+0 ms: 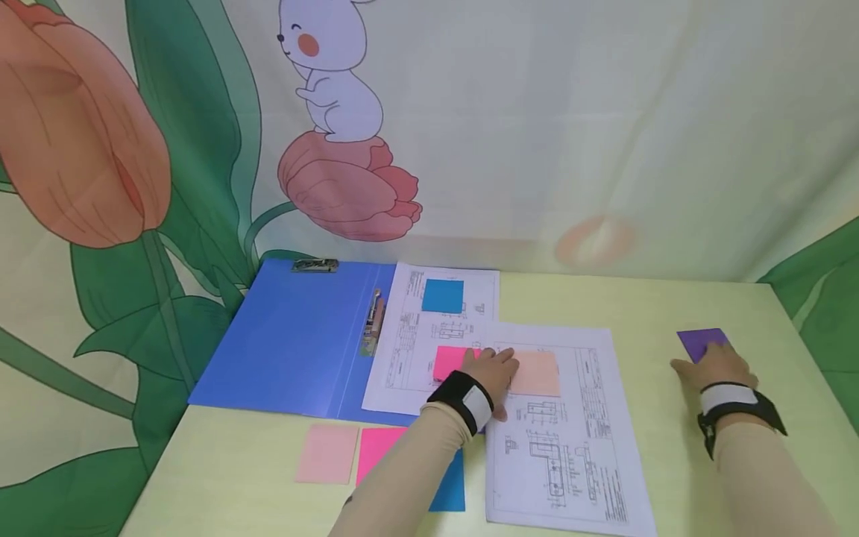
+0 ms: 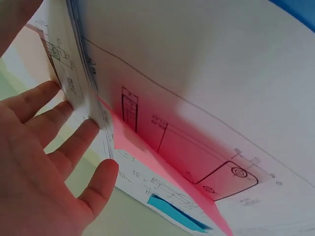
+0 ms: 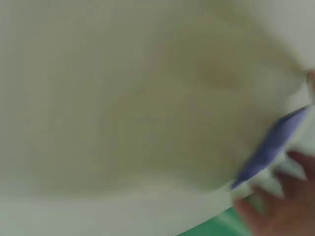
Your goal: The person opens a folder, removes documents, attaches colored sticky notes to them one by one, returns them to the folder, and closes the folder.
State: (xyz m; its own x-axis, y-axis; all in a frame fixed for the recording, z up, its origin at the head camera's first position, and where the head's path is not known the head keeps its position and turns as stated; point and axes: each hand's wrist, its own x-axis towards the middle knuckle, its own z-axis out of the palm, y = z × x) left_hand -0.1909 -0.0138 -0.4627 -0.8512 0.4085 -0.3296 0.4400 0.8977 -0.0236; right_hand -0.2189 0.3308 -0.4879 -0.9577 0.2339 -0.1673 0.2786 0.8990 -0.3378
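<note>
My left hand (image 1: 493, 373) rests where two paper stacks meet, between a hot-pink sticky note (image 1: 451, 361) and a peach sticky note (image 1: 537, 373). In the left wrist view its fingers (image 2: 78, 137) are extended and touch the edge of the drawing sheets. Over on the right, my right hand (image 1: 718, 369) is at a purple sticky note (image 1: 701, 341) on the table, partly covering it. The right wrist view is blurred; there the fingers (image 3: 290, 191) are spread beside the purple note, with the thumb apart from them.
A blue clip folder (image 1: 282, 335) lies spread at the left, drawing sheets (image 1: 403, 373) on its right part bearing a blue sticky note (image 1: 443, 296). Another drawing stack (image 1: 564, 477) lies beside it. Pale-pink (image 1: 326, 453), hot-pink (image 1: 376, 447) and blue notes (image 1: 451, 488) lie in front.
</note>
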